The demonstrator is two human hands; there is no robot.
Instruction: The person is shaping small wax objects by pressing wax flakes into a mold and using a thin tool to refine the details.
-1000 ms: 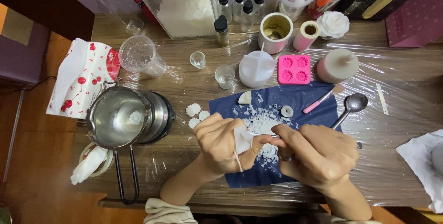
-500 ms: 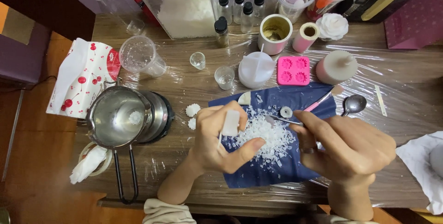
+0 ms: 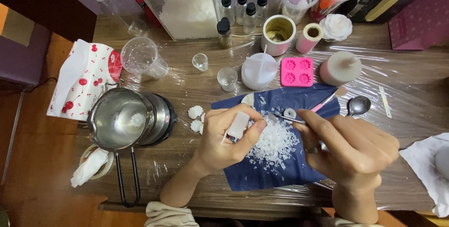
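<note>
— What is different from half a second before?

— The left hand [image 3: 229, 138] has turned a little, so the white wax block [image 3: 238, 125] shows more flat between its fingers; the right hand [image 3: 348, 150] has stayed at the right side of the dark blue cloth [image 3: 262, 180]; its thin metal tool [image 3: 284, 117] now points at the block.

— And the fingers?

— The left fingers are closed around the block, over the white flakes [image 3: 273, 145] on the cloth; the right fingers are pinched together on the tool.

— How many things do you count further away?

— One steel pot [image 3: 117, 124]; three small white wax flowers [image 3: 195, 118]; one spoon [image 3: 358, 106]; one pink mould [image 3: 297, 72]; eight black-capped bottles [image 3: 245, 7] at the back.
</note>
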